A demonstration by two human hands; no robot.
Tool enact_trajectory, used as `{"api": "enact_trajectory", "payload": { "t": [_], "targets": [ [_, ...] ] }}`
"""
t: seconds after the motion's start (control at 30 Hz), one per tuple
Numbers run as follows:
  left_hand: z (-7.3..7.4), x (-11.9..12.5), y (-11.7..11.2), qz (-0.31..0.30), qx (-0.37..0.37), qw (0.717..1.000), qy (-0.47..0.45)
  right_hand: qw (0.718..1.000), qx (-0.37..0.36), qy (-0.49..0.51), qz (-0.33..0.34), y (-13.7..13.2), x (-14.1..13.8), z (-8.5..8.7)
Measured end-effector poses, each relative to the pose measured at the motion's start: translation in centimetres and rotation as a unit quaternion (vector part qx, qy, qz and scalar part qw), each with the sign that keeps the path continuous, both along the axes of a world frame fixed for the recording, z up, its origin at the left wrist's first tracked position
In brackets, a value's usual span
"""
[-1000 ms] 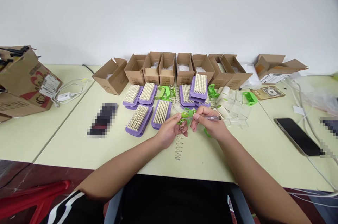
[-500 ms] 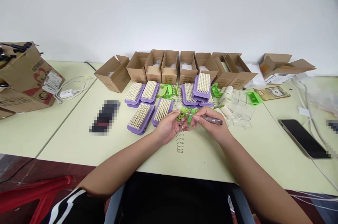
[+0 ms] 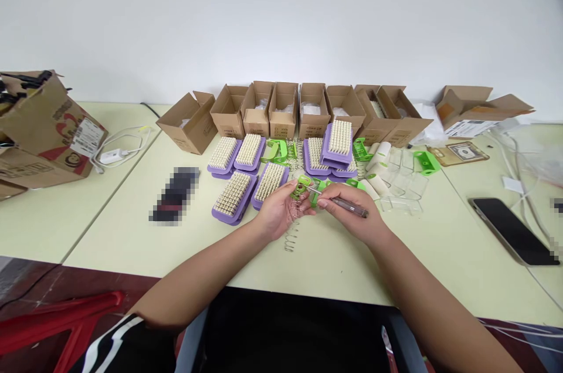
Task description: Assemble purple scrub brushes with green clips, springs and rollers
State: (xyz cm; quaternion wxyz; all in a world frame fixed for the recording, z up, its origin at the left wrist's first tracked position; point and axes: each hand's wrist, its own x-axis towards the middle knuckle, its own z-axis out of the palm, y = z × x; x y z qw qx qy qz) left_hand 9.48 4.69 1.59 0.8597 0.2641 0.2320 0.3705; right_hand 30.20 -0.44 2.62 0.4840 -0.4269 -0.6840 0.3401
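Observation:
Closed around a small green plastic part (image 3: 301, 186) is my left hand (image 3: 278, 212). A long coil spring (image 3: 289, 241) hangs down from that part, below my fingers. My right hand (image 3: 352, 209) grips a screwdriver (image 3: 350, 206) by its dark translucent handle, and the metal shaft points left to the green part. Whether the tip touches it is too small to tell. Just behind my hands lie more green plastic pieces (image 3: 317, 185). Purple brush blocks with cream bristles (image 3: 272, 182) lie to the left, and another purple brush block (image 3: 340, 137) is stacked on others behind.
Open cardboard boxes (image 3: 282, 124) line the wall. White rollers (image 3: 379, 155) and clear plastic pieces (image 3: 402, 185) lie right of my hands. Farther right is a phone (image 3: 512, 232). A larger carton (image 3: 44, 129) and a white cable (image 3: 118, 153) are at left.
The spring's lower end has swung left and now slants. The green part has tilted and shifted slightly left, with the screwdriver tip following. Both hands keep their hold.

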Motion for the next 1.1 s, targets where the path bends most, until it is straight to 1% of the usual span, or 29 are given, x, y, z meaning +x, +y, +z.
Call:
{"api": "enact_trajectory", "payload": {
  "t": [0.13,0.3,0.63,0.9,1.1],
  "targets": [
    [0.0,0.0,-0.1,0.0,0.006,1.0,0.004,0.999,-0.004,0.006,-0.032,-0.2,-0.1,-0.1],
    [0.0,-0.1,-0.1,0.001,-0.002,1.0,0.0,0.998,-0.016,0.038,-0.048,-0.3,-0.3,-0.2],
    [-0.2,-0.2,0.0,-0.005,-0.013,1.0,-0.017,0.992,-0.053,0.112,-0.031,0.1,-0.4,-0.8],
    [0.1,-0.2,-0.1,-0.008,-0.012,1.0,-0.027,0.986,-0.057,0.153,-0.025,0.3,-0.5,-1.1],
    [0.2,-0.1,-0.4,-0.007,0.002,1.0,-0.019,0.985,-0.055,0.158,-0.05,0.3,0.0,-1.1]
  ]
}}
